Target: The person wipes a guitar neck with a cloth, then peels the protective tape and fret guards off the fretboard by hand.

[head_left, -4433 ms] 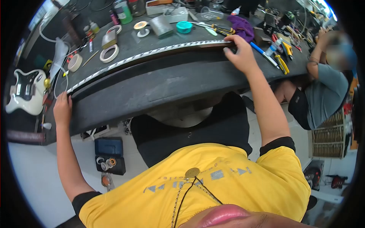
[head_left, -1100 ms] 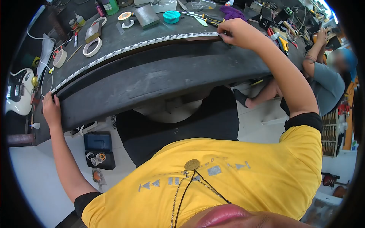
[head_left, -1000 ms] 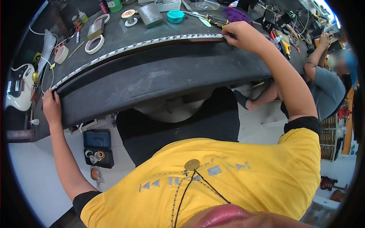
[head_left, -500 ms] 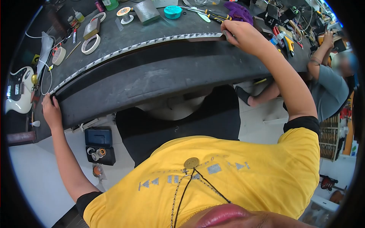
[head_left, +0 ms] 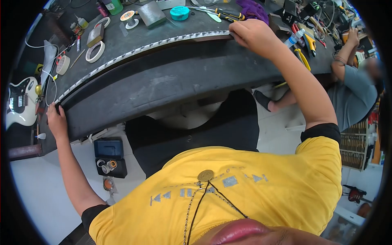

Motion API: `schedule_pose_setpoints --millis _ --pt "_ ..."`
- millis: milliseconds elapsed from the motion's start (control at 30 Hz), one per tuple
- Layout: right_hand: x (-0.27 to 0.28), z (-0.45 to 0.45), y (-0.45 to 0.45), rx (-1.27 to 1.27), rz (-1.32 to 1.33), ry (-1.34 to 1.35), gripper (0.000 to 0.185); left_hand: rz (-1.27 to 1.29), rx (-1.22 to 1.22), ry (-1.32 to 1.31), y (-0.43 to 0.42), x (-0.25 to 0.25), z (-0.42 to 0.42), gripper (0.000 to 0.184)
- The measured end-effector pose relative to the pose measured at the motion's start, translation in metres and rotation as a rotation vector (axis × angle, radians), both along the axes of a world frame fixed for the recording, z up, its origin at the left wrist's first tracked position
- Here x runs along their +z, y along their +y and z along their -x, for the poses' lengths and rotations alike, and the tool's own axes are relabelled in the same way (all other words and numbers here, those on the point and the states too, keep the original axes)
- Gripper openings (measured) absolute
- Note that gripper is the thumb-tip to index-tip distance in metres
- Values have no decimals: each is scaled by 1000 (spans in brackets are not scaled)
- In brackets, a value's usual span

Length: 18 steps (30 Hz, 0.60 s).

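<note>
Long, thin strip lies lengthwise on the dark, scuffed worktop; pale, with repeating dark marks, its line bowed in this view. Your left hand is at the strip's left end, fingertips against it; cannot tell whether they pinch or only press. Your right hand bends over the other end, fingers closed on it. Beyond the strip: a flat cream tape ring, a thicker tape roll standing on edge, a boxy block, a smooth grey metal block, and a round teal tub. Near your right hand, crumpled purple cloth and a clear bottle with a blue part. Glossy white guitar body stands left of your left hand.
</note>
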State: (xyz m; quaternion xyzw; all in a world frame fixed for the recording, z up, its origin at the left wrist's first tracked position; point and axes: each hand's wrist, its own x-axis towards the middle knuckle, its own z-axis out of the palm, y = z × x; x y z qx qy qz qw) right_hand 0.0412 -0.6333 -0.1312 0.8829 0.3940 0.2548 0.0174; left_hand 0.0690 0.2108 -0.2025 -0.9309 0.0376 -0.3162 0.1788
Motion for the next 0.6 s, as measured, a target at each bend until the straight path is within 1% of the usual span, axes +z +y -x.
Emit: schedule_pose_setpoints --millis 67,133,267,367,467,567,600 --pt "-6 -4 2 -6 -69 -22 18 16 1 5 -2 0 1 42" --pt "-19 -8 1 -63 -172 38 16 23 -24 -5 -4 0 2 43" --pt "-20 -2 4 -143 -322 151 17 50 -17 14 -14 5 7 46" --pt "-12 -1 11 65 -408 -5 18 76 1 32 -22 9 12 48" --pt "-11 -1 9 85 -367 165 21 90 9 46 -27 12 12 49" --pt "-14 -5 10 97 -279 4 16 99 7 54 -29 16 12 49" --pt "-18 -4 11 65 -300 -2 15 100 2 56 -30 18 13 49"
